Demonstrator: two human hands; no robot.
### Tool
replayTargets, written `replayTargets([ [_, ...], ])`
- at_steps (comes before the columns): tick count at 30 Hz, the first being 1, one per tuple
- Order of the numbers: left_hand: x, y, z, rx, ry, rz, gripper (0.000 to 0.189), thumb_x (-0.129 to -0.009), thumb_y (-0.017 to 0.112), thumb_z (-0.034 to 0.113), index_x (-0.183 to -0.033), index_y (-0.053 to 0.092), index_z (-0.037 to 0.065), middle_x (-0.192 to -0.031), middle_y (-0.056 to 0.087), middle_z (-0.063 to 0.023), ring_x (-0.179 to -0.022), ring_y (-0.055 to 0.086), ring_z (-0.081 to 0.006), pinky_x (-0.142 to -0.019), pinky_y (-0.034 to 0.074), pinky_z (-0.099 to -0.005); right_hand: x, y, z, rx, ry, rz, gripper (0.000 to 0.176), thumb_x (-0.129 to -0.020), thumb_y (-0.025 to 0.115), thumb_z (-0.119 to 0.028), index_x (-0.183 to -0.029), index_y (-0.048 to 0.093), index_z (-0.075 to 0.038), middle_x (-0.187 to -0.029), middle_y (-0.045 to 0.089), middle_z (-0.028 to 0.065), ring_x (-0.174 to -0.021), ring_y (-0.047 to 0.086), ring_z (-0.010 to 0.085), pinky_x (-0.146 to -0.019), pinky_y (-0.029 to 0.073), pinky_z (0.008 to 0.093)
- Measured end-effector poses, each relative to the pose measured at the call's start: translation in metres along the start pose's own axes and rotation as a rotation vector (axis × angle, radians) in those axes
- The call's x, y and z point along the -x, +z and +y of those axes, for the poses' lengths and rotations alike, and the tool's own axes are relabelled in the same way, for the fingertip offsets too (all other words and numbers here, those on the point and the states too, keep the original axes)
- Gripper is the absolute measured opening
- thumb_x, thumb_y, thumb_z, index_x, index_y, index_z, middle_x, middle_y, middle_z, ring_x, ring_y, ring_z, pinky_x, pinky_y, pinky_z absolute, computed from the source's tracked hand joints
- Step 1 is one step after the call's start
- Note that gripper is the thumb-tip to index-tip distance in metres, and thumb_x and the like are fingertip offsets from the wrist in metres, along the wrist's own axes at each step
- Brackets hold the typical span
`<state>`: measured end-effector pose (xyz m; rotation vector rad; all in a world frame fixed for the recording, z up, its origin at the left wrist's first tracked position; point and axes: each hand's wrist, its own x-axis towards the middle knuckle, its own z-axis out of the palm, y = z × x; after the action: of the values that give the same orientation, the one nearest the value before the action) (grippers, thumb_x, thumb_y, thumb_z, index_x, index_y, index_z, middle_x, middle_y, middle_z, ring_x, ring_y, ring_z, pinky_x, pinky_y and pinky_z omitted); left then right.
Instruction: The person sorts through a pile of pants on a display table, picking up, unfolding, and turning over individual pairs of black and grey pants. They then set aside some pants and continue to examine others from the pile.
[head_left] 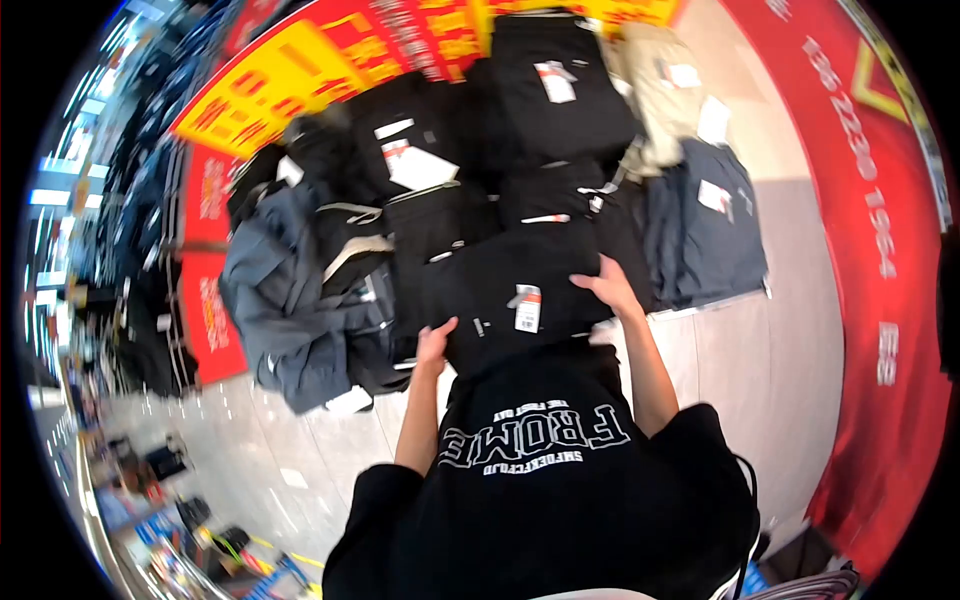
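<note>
A folded black garment (510, 275) with a white and red price tag (527, 308) lies at the near edge of a pile of clothes. My left hand (434, 343) grips its left edge and my right hand (606, 287) grips its right edge, both closed on the fabric. More folded black garments (560, 95) with tags lie behind it. My black printed sweatshirt (545, 450) fills the lower middle of the view.
Grey-blue trousers (290, 310) are heaped at the left, dark blue ones (705, 235) at the right, a beige garment (660, 90) behind. Yellow and red banners (290, 80) hang around the display. A red panel (880, 250) runs along the right. Pale tiled floor (300, 450) lies below.
</note>
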<state>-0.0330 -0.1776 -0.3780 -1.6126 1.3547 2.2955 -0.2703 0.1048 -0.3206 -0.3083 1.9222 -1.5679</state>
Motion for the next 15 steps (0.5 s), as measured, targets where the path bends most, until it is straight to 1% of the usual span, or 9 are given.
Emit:
replayTargets([
  [2, 0.002, 0.011, -0.004, 0.12, -0.056, 0.026, 0.05, -0.077, 0.074, 0.014, -0.116, 0.053, -0.01, -0.11, 0.062, -0.0197, -0.095, 0.063, -0.03, -0.086, 0.052, -0.0398, 0.003, -0.002, 0.012, -0.155, 0.041, -0.001, 0.053, -0.075, 0.072, -0.009, -0.121, 0.052, 0.007, -0.114, 0.062, 0.0126, -0.101, 0.06, 0.0201, -0.092, 0.045, 0.0317],
  [3, -0.002, 0.011, -0.008, 0.113, -0.032, 0.051, 0.049, -0.076, 0.074, 0.014, -0.115, 0.054, -0.01, -0.108, 0.063, -0.0195, -0.094, 0.063, -0.0296, -0.084, 0.052, -0.0393, 0.007, -0.004, 0.001, -0.206, 0.099, -0.055, 0.051, -0.075, 0.072, -0.008, -0.12, 0.053, 0.007, -0.112, 0.063, 0.0127, -0.1, 0.06, 0.0204, -0.091, 0.046, 0.0311],
  [5, 0.008, 0.016, -0.005, 0.083, 0.023, 0.118, 0.047, -0.077, 0.074, 0.015, -0.113, 0.056, -0.009, -0.106, 0.064, -0.019, -0.092, 0.064, -0.0286, -0.082, 0.053, -0.0387, 0.009, -0.001, -0.008, -0.184, 0.081, -0.035, 0.044, -0.077, 0.069, -0.006, -0.116, 0.055, 0.007, -0.11, 0.064, 0.013, -0.099, 0.061, 0.021, -0.089, 0.047, 0.0309],
  [7, 0.019, 0.021, 0.003, 0.074, 0.054, 0.131, 0.045, -0.077, 0.074, 0.016, -0.111, 0.057, -0.009, -0.104, 0.064, -0.0184, -0.091, 0.064, -0.0273, -0.08, 0.053, -0.0382, 0.009, 0.005, -0.026, -0.243, 0.16, -0.048, 0.044, -0.076, 0.069, -0.003, -0.116, 0.054, 0.008, -0.108, 0.064, 0.0141, -0.097, 0.062, 0.0218, -0.089, 0.047, 0.0314],
  [10, 0.022, 0.019, -0.001, 0.118, 0.067, 0.09, 0.044, -0.079, 0.072, 0.016, -0.112, 0.057, -0.008, -0.103, 0.065, -0.0178, -0.09, 0.065, -0.0258, -0.082, 0.052, -0.0366, 0.022, 0.023, -0.075, -0.16, 0.078, -0.097, 0.045, -0.076, 0.069, -0.004, -0.117, 0.055, 0.008, -0.108, 0.064, 0.0144, -0.097, 0.061, 0.021, -0.09, 0.046, 0.0303],
  [11, 0.034, 0.024, 0.006, 0.095, 0.07, 0.108, 0.041, -0.081, 0.071, 0.016, -0.111, 0.058, -0.008, -0.103, 0.065, -0.016, -0.095, 0.063, -0.0246, -0.085, 0.051, -0.0368, 0.029, 0.031, -0.092, -0.174, 0.025, -0.156, 0.046, -0.076, 0.071, -0.006, -0.117, 0.054, 0.008, -0.108, 0.064, 0.0143, -0.098, 0.061, 0.0206, -0.092, 0.045, 0.0303],
  [12, 0.041, 0.027, 0.009, 0.072, 0.073, 0.123, 0.038, -0.082, 0.07, 0.016, -0.109, 0.059, -0.007, -0.104, 0.065, -0.0143, -0.1, 0.061, -0.0234, -0.088, 0.049, -0.037, 0.033, 0.038, -0.097, -0.103, -0.014, -0.138, 0.049, -0.074, 0.073, -0.007, -0.117, 0.055, 0.007, -0.107, 0.064, 0.0132, -0.099, 0.06, 0.0208, -0.092, 0.044, 0.0305],
  [13, 0.04, 0.023, 0.003, 0.101, 0.116, 0.059, 0.032, -0.085, 0.068, 0.018, -0.107, 0.062, -0.004, -0.104, 0.066, -0.0107, -0.1, 0.061, -0.0204, -0.086, 0.049, -0.0352, 0.039, 0.047, -0.108, -0.181, -0.034, -0.191, 0.05, -0.073, 0.074, -0.007, -0.116, 0.055, 0.006, -0.107, 0.064, 0.0126, -0.099, 0.06, 0.0204, -0.092, 0.044, 0.0306],
  [15, 0.056, 0.017, 0.005, 0.149, 0.125, 0.036, 0.03, -0.086, 0.067, 0.018, -0.108, 0.063, -0.001, -0.102, 0.066, -0.0087, -0.098, 0.061, -0.0185, -0.084, 0.049, -0.0338, 0.049, 0.061, -0.135, -0.283, -0.035, -0.338, 0.051, -0.07, 0.075, -0.006, -0.116, 0.055, 0.006, -0.109, 0.063, 0.0118, -0.101, 0.059, 0.0193, -0.093, 0.043, 0.0307],
])
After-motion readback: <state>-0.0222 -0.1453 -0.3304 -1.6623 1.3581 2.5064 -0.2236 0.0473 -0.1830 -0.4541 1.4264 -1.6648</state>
